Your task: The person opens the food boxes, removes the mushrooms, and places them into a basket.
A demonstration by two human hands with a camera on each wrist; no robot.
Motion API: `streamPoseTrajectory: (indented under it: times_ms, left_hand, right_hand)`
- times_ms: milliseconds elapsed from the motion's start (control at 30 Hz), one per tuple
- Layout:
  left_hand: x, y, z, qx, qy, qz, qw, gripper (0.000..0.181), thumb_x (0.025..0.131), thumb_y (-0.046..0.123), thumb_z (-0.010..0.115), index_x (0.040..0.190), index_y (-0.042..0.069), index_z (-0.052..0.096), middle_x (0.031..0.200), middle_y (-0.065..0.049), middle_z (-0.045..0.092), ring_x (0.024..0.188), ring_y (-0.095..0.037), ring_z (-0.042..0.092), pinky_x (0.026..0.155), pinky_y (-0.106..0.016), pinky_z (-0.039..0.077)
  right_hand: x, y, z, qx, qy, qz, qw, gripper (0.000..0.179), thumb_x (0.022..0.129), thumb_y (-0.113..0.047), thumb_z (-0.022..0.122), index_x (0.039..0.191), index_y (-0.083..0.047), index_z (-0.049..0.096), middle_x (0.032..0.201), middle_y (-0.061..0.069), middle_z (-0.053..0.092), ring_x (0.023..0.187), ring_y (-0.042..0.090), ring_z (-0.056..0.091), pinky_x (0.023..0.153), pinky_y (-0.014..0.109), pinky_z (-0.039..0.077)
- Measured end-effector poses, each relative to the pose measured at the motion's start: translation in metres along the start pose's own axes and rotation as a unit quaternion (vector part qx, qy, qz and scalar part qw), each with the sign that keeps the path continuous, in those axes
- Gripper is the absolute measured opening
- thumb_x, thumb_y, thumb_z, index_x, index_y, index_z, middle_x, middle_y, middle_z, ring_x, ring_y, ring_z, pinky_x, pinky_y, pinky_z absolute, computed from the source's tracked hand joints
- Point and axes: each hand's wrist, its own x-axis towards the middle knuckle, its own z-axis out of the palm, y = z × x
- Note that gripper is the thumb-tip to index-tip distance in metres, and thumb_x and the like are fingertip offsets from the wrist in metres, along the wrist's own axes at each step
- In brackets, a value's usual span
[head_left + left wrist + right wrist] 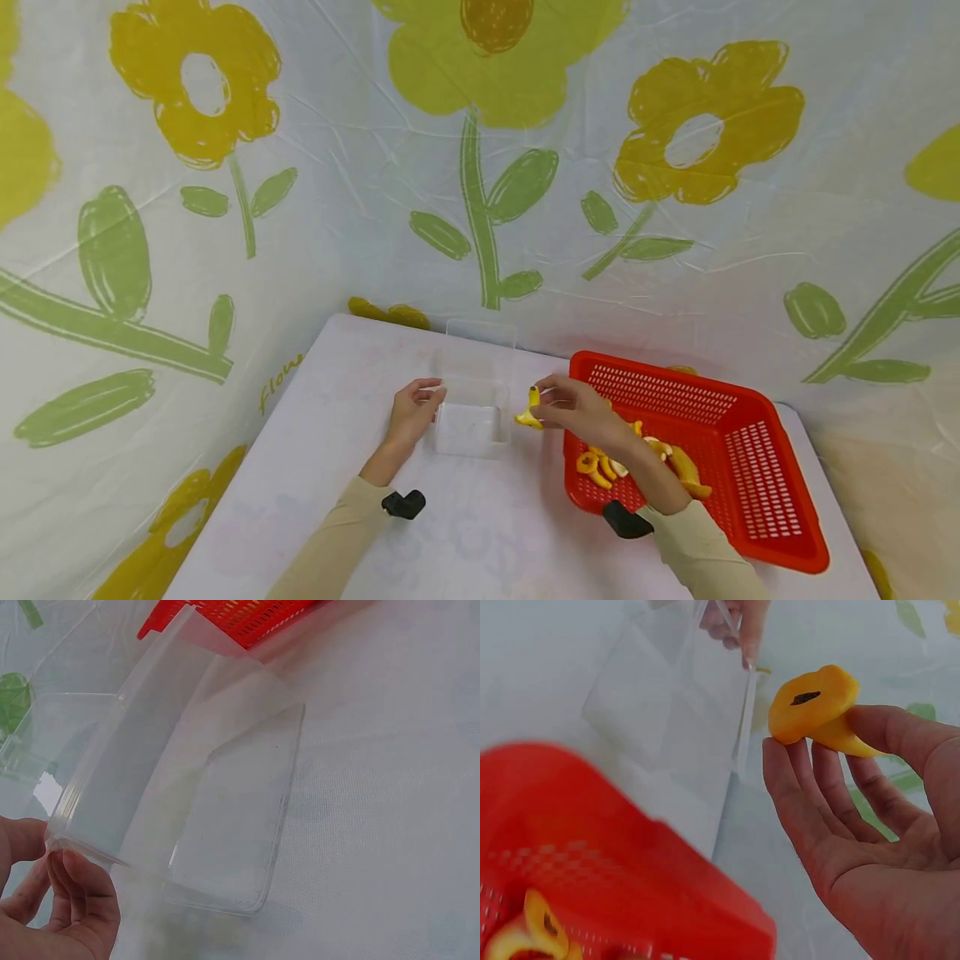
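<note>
A clear plastic box (467, 443) stands on the table, its clear lid (480, 340) raised at the back. My left hand (408, 418) is at the box's left side; in the left wrist view, its thumb and fingers (88, 879) pinch the rim at a corner. To the right of the box, my right hand (581, 408) holds a yellow banana peel (531, 410) in the air between thumb and fingertips. A dark spot marks the peel (814, 701) in the right wrist view. No pieces are visible inside the box.
A red perforated basket (783, 483) stands at the right of the table. In it lie several yellow peel pieces (596, 468), some with pale insides, and a longer yellow piece (686, 471). Flower-printed cloth (360, 208) hangs behind the white table (465, 533).
</note>
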Motion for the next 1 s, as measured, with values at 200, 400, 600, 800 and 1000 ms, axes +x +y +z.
streamPoseTrajectory:
  times_ms: [200, 400, 600, 800, 1000]
  left_hand:
    - [0.0, 0.002, -0.001, 0.001, 0.003, 0.004, 1.0, 0.031, 0.099, 0.018, 0.071, 0.124, 0.0, 0.068, 0.094, -0.013, 0.066, 0.073, -0.013, 0.055, 0.061, -0.021, 0.048]
    - [0.0, 0.001, 0.0, -0.001, 0.001, 0.005, 1.0, 0.033, 0.099, 0.018, 0.071, 0.125, -0.001, 0.067, 0.094, -0.013, 0.066, 0.073, -0.012, 0.054, 0.06, -0.021, 0.048]
    - [-0.001, 0.0, 0.0, 0.0, 0.004, 0.002, 1.0, 0.03, 0.099, 0.017, 0.07, 0.123, 0.0, 0.068, 0.092, -0.01, 0.066, 0.074, -0.014, 0.056, 0.061, -0.02, 0.048]
    - [-0.001, -0.001, 0.001, -0.004, 0.002, 0.003, 1.0, 0.031, 0.099, 0.017, 0.07, 0.124, -0.002, 0.067, 0.091, -0.011, 0.065, 0.073, -0.016, 0.056, 0.06, -0.02, 0.047]
    - [-0.003, 0.003, 0.001, 0.0, 0.004, -0.004, 1.0, 0.032, 0.1, 0.016, 0.068, 0.126, -0.003, 0.066, 0.096, -0.017, 0.066, 0.075, -0.016, 0.056, 0.061, -0.021, 0.047]
  right_hand:
    - [-0.019, 0.008, -0.025, -0.024, 0.012, 0.029, 0.9992, 0.049, 0.095, -0.025, 0.075, 0.135, -0.004, 0.058, 0.12, 0.014, 0.064, 0.111, 0.03, 0.061, 0.087, 0.041, 0.059]
    - [-0.037, 0.016, -0.05, -0.049, 0.008, 0.043, 0.9978, 0.046, 0.097, -0.026, 0.073, 0.133, -0.002, 0.059, 0.121, 0.017, 0.061, 0.106, 0.031, 0.063, 0.08, 0.034, 0.059]
    - [-0.049, 0.03, -0.067, -0.082, -0.005, 0.057, 0.995, 0.048, 0.097, -0.024, 0.072, 0.134, 0.002, 0.057, 0.122, 0.017, 0.061, 0.104, 0.03, 0.062, 0.079, 0.033, 0.059]
    - [-0.056, 0.052, -0.075, -0.075, -0.037, 0.07, 0.9941, 0.045, 0.096, -0.02, 0.073, 0.129, 0.006, 0.058, 0.116, 0.016, 0.063, 0.106, 0.033, 0.062, 0.083, 0.034, 0.06]
    - [-0.062, 0.076, -0.076, -0.057, -0.083, 0.083, 0.9914, 0.038, 0.096, -0.013, 0.072, 0.126, 0.007, 0.059, 0.116, 0.019, 0.06, 0.104, 0.031, 0.06, 0.088, 0.041, 0.059]
